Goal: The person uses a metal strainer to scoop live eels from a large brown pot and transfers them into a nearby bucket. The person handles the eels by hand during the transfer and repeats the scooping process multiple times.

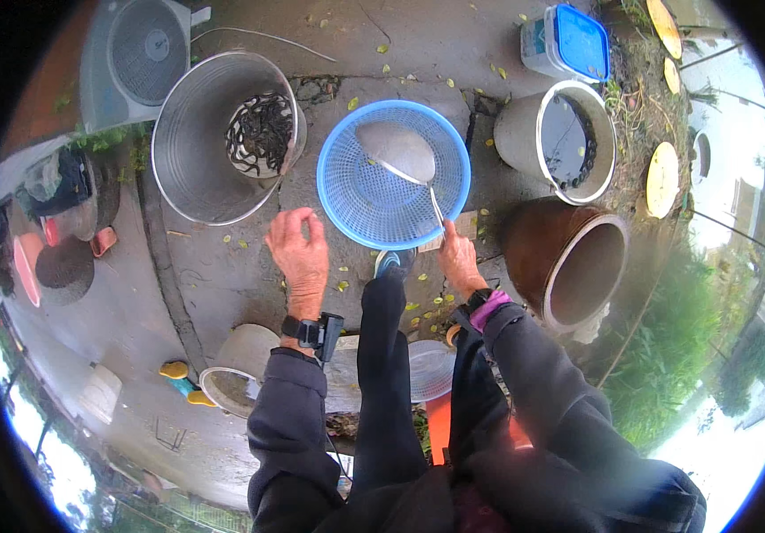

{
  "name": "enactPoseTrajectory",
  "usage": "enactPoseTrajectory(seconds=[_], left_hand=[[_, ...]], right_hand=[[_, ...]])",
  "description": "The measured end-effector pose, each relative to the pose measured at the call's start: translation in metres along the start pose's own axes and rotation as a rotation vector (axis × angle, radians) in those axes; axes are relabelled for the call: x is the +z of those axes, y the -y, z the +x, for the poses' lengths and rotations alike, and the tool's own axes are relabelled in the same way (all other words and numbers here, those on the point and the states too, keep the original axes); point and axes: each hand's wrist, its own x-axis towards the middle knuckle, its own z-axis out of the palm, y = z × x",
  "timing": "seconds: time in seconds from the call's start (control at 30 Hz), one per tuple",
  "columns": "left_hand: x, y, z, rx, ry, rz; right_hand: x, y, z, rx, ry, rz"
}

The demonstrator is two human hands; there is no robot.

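Note:
My right hand (pixel 460 256) grips the handle of a metal strainer scoop (pixel 396 148), whose round head lies over a blue plastic basket (pixel 326 193). No eels or fish show in the basket. My left hand (pixel 300 252), fingers curled and thumb apart, holds nothing visible; it is between the basket and a large metal bucket (pixel 179 150). At the bottom of that bucket lie many dark, slender eel-like creatures (pixel 262 130). Right of the basket, a pale bucket (pixel 519 136) holds water with small dark things along its inner edge.
A brown glazed pot (pixel 529 253) stands at the right, below a clear tub with a blue lid (pixel 582 43). An air-conditioner unit (pixel 99 66) is at the upper left. A smaller bucket with water (pixel 249 346) stands near my left forearm. Yellow leaves dot the wet concrete.

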Motion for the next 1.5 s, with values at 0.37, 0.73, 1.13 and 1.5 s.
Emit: enactPoseTrajectory(seconds=[0.37, 0.73, 1.13, 1.5], left_hand=[[0.058, -0.115, -0.051, 0.219, 0.232, -0.097], [0.134, -0.244, -0.125, 0.430, 0.528, -0.152], [0.244, -0.343, -0.218, 0.492, 0.666, -0.089], [0.277, -0.343, -0.235, 0.369, 0.500, -0.061]], right_hand=[[-0.068, -0.069, -0.063, 0.411, 0.411, 1.328], [-0.183, -0.180, -0.235, 0.350, 0.251, 1.977], [-0.135, -0.345, -0.217, 0.708, -0.203, 2.368], [-0.081, -0.387, -0.131, 0.949, -0.355, 2.346]])
